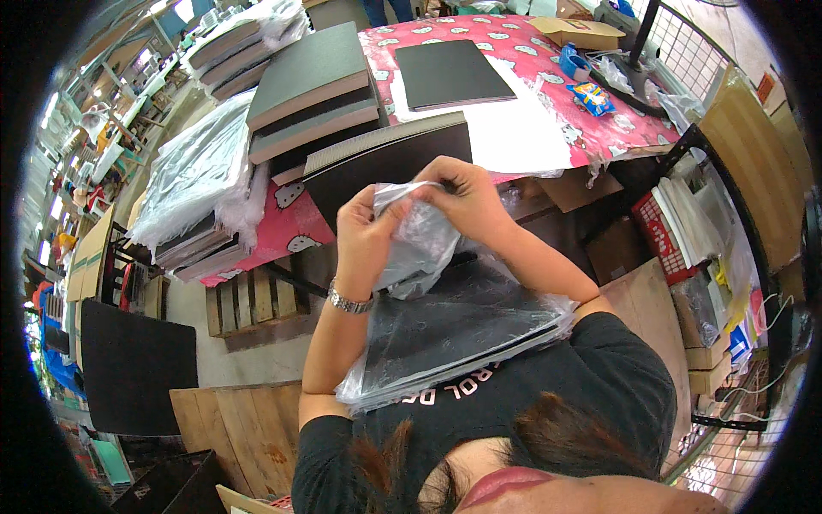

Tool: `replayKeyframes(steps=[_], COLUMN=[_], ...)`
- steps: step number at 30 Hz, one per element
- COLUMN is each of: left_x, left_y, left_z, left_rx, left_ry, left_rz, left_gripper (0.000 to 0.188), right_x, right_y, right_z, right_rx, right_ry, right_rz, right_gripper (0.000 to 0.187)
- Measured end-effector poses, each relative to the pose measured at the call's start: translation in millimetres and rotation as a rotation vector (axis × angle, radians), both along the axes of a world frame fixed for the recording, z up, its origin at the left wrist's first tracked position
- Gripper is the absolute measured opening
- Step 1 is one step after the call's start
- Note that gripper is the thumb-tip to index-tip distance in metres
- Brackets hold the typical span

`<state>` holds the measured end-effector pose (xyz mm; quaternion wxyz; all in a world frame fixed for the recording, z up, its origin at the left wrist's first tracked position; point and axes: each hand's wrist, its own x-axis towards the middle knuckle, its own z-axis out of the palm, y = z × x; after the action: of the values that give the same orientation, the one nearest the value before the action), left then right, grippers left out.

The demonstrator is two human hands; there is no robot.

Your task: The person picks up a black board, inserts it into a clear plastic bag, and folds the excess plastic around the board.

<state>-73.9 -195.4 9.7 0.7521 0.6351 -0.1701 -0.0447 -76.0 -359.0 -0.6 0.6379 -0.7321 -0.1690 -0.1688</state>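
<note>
My left hand [363, 233], with a metal watch at the wrist, pinches the edge of a clear plastic bag [425, 244]. My right hand [471, 202] grips the same edge close by, fingers bent and pressed together. Crumpled plastic hangs below both hands. Against my chest, between my forearms, leans a flat stack of black sheets or boards [454, 330] in clear plastic; whether it is joined to the plastic in my hands I cannot tell. Just beyond my hands, a thick black-covered block [342, 188] is propped at the table edge.
A table with a pink patterned cloth [475, 30] holds stacked black-covered blocks [308, 73], plastic-wrapped stacks [201, 158], a black board [449, 73] on white sheets [522, 137], and a blue tape dispenser [574, 62]. A red basket [659, 227] stands right. Wooden pallets [257, 304] lie below.
</note>
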Motion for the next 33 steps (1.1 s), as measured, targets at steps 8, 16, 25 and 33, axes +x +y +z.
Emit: replayKeyframes(steps=[8, 16, 25, 33], left_x=[0.5, 6.3, 5.0, -0.7], left_y=[-14.2, 1.8, 18.4, 10.6], left_z=[2.5, -20.9, -4.4, -20.7], left_rx=[-0.158, -0.020, -0.085, -0.044], left_ry=[-0.112, -0.150, -0.024, 0.059], left_rz=[0.187, 0.183, 0.087, -0.116], left_gripper=[0.021, 0.027, 0.050, 0.024], right_x=[6.2, 27.0, 15.8, 21.4], right_y=[-7.1, -22.2, -21.5, -21.0], right_z=[8.3, 18.9, 11.5, 7.4], right_rx=[-0.399, 0.559, -0.013, 0.371], right_ry=[-0.135, 0.022, 0.136, 0.220], right_rz=[-0.282, 0.100, 0.122, 0.243], right_gripper=[0.009, 0.021, 0.017, 0.017])
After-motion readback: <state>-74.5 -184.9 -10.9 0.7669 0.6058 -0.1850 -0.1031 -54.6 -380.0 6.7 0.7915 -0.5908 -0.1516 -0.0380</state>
